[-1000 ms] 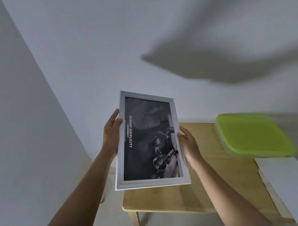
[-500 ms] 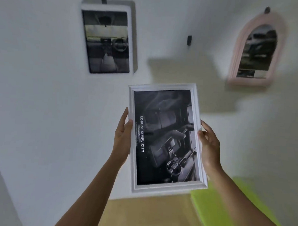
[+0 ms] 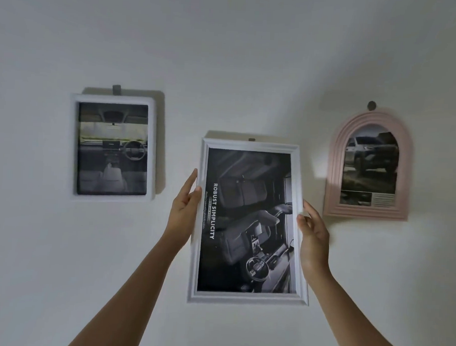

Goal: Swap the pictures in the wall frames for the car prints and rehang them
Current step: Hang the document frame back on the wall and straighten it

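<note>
both arms raised, reaching forward. left hand (image 3: 185, 206) fingers straight, thumb pinching white frame (image 3: 249, 223) edge. right hand (image 3: 313, 236) likewise, opposite edge.

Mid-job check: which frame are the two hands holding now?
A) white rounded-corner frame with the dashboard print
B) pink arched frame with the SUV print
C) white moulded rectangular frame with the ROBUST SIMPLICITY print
C: the left hand and right hand grip the side edges of the white moulded rectangular frame, lettering visible on its print.

Raised the white frame (image 3: 247, 298) from over the table to the wall (image 3: 226, 55), top edge just under the hook (image 3: 252, 139).
</note>
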The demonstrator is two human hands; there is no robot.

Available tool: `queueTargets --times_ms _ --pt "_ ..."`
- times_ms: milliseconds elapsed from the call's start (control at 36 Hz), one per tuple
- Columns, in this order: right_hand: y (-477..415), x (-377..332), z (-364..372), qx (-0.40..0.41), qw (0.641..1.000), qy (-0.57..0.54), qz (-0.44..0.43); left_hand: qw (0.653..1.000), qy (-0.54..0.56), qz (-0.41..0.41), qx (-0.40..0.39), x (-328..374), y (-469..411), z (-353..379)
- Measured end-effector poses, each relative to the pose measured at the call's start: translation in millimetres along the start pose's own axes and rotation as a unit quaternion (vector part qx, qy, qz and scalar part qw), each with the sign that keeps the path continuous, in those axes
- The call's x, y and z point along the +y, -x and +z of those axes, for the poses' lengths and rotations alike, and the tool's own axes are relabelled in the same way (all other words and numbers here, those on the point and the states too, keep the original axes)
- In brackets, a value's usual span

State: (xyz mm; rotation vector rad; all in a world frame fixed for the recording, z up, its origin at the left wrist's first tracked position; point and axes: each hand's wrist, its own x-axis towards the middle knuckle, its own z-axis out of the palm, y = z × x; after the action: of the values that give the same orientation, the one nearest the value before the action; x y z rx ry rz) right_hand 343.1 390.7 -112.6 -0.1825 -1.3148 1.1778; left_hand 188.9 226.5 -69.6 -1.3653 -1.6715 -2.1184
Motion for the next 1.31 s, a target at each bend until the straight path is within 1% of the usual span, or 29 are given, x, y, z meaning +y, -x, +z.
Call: queueTargets --times_ms 56,167,361,806,1028,1139,1222,1306 --pt "-4.4 9.0 -1.9 -0.004 1.000 -0.009 -0.002 1.000 0.001 -0.003 -0.005 -6.5 -3.0 1.7" --pt "-13.6 21.8 -5.8 -0.014 1.000 -0.001 -0.026 0.999 -0.008 -0.034 -0.021 -18.2 -7.0 1.2" --pt "-14.5 31.9 -11.9 -0.022 0.998 0.002 -0.053 0.999 0.012 -0.033 -0.012 -30.3 -7.6 8.5" --pt "-10.6 39.2 -15.1 -0.005 0.998 0.031 -0.049 1.000 0.001 -0.028 -0.001 -29.8 -6.0 12.3" --pt "-8.5 38.8 -14.7 -0.026 0.998 0.033 -0.054 0.999 -0.004 -0.033 0.005 -32.5 -5.5 10.7" --pt "-8.4 41.2 -15.4 -0.033 0.998 0.034 -0.038 1.000 -0.015 -0.027 0.006 -33.8 -7.3 11.3" --pt "-7.2 35.8 -11.8 -0.037 0.998 0.033 -0.044 1.000 -0.010 -0.003 0.007 -32.3 -7.9 13.3" --pt "-6.6 31.3 -9.5 -0.021 0.997 0.028 -0.066 0.999 -0.001 0.027 0.042 -30.6 -9.6 17.2"
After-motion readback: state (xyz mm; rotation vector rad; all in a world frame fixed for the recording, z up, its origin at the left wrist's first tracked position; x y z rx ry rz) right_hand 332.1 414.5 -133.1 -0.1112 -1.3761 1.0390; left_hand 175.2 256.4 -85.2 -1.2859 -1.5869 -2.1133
